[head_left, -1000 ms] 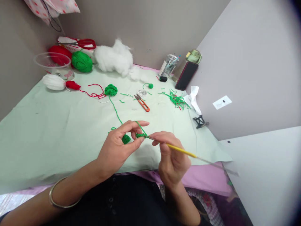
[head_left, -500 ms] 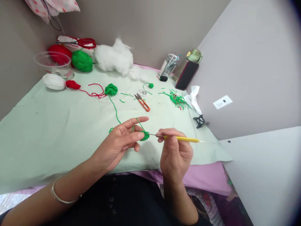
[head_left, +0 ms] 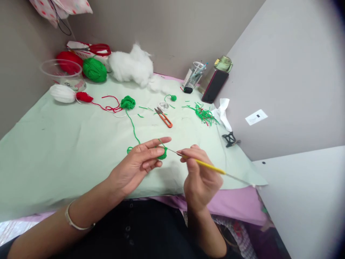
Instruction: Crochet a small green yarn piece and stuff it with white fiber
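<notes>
Between thumb and fingers, my left hand (head_left: 140, 160) pinches a small green crochet piece (head_left: 162, 154). Green yarn runs over its raised index finger and down to the piece. My right hand (head_left: 201, 176) grips a crochet hook (head_left: 211, 167) with a yellow handle, held like a pen and slanting down to the right. The metal tip of the hook meets the upper right edge of the piece; whether it sits inside a loop is too small to tell. From my left hand, the working yarn (head_left: 133, 126) leads back to a loose green yarn bundle (head_left: 128, 103).
Orange thread snips (head_left: 164, 118) lie beyond my hands, near green yarn scraps (head_left: 203, 114). White stuffing (head_left: 131, 64), a green yarn ball (head_left: 94, 69) and a clear plastic tub (head_left: 62, 73) stand at the back. A phone (head_left: 215, 86) leans against a bottle at right, above a black stand (head_left: 230, 139).
The crochet hook has tilted, its back end dropping lower right. The green piece has turned and shifted slightly left, and my left index finger has lowered a little.
</notes>
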A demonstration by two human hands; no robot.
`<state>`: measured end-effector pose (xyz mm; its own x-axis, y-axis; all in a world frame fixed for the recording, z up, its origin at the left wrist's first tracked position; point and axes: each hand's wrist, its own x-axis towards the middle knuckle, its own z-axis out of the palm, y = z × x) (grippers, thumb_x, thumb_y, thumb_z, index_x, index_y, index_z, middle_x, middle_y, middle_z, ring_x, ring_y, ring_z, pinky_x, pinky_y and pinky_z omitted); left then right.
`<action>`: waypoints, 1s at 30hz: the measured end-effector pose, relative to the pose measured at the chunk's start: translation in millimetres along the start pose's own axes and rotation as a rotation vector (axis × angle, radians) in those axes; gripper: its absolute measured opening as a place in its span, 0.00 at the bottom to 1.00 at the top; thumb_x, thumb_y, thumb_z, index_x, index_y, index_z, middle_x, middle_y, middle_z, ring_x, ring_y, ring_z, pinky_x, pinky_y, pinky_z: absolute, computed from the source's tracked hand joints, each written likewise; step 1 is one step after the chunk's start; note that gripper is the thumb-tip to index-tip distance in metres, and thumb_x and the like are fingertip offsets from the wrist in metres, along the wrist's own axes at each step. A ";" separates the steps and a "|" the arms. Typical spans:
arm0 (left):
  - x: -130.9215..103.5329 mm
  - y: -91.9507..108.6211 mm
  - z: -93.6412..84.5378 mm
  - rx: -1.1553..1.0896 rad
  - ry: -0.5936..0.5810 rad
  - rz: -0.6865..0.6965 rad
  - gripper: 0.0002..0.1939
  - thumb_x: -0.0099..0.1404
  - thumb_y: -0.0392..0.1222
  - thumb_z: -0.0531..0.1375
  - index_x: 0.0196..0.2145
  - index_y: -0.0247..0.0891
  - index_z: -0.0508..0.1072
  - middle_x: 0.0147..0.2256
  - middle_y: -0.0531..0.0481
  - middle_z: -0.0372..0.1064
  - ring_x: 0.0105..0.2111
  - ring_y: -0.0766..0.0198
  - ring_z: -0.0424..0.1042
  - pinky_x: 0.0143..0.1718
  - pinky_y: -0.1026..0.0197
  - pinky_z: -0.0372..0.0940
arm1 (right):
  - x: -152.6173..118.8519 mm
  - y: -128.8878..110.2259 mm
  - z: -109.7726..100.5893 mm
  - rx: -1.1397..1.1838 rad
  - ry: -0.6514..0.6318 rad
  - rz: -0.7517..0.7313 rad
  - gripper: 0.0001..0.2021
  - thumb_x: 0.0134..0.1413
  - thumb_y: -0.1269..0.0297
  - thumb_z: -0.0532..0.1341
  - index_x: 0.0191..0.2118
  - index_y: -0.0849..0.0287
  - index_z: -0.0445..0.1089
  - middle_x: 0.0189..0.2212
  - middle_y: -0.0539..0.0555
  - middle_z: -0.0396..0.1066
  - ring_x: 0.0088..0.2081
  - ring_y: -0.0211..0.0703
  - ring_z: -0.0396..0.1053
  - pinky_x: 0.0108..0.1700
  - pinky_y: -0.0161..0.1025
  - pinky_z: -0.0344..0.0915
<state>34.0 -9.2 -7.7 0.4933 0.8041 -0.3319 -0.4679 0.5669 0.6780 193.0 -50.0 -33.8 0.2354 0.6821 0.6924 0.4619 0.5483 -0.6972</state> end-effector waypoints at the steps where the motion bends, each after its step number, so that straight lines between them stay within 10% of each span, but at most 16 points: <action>1: 0.0 0.4 -0.5 0.024 0.016 0.037 0.16 0.62 0.38 0.72 0.48 0.39 0.85 0.29 0.58 0.64 0.20 0.78 0.46 0.32 0.69 0.65 | 1.9 -1.4 -0.3 0.096 0.020 0.089 0.11 0.69 0.69 0.60 0.46 0.48 0.79 0.35 0.49 0.81 0.34 0.41 0.75 0.53 0.51 0.70; 6: -2.7 -3.9 0.7 0.230 0.023 0.209 0.20 0.60 0.40 0.74 0.51 0.48 0.84 0.32 0.55 0.70 0.31 0.69 0.68 0.38 0.65 0.66 | 4.7 -4.1 4.0 0.252 -0.068 0.203 0.08 0.69 0.63 0.62 0.43 0.50 0.80 0.37 0.52 0.82 0.36 0.43 0.75 0.43 0.46 0.73; 18: -5.8 -0.9 -4.1 0.295 0.052 0.226 0.17 0.60 0.42 0.74 0.49 0.48 0.86 0.37 0.51 0.70 0.42 0.61 0.67 0.47 0.62 0.63 | 7.8 1.7 -0.4 0.404 -0.048 0.394 0.10 0.71 0.58 0.59 0.42 0.54 0.75 0.33 0.51 0.80 0.29 0.38 0.74 0.38 0.42 0.73; 27: -6.7 -4.9 -3.7 0.453 0.118 0.365 0.19 0.63 0.40 0.73 0.51 0.50 0.84 0.34 0.54 0.71 0.38 0.64 0.66 0.45 0.62 0.61 | -1.9 -1.9 -0.5 -0.217 -0.131 -0.201 0.13 0.70 0.72 0.57 0.51 0.50 0.75 0.41 0.50 0.83 0.33 0.39 0.78 0.60 0.53 0.63; 30: -6.3 -4.8 0.8 0.239 0.056 0.217 0.24 0.61 0.40 0.74 0.55 0.48 0.82 0.32 0.56 0.70 0.30 0.69 0.62 0.43 0.63 0.64 | -5.4 3.4 1.4 -0.378 -0.109 -0.400 0.14 0.65 0.74 0.63 0.51 0.51 0.77 0.44 0.54 0.83 0.40 0.42 0.80 0.58 0.50 0.63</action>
<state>33.7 -17.1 -8.3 0.3566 0.9138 -0.1943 -0.3686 0.3288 0.8695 192.1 -51.2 -40.2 -0.1019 0.5137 0.8519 0.7759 0.5770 -0.2551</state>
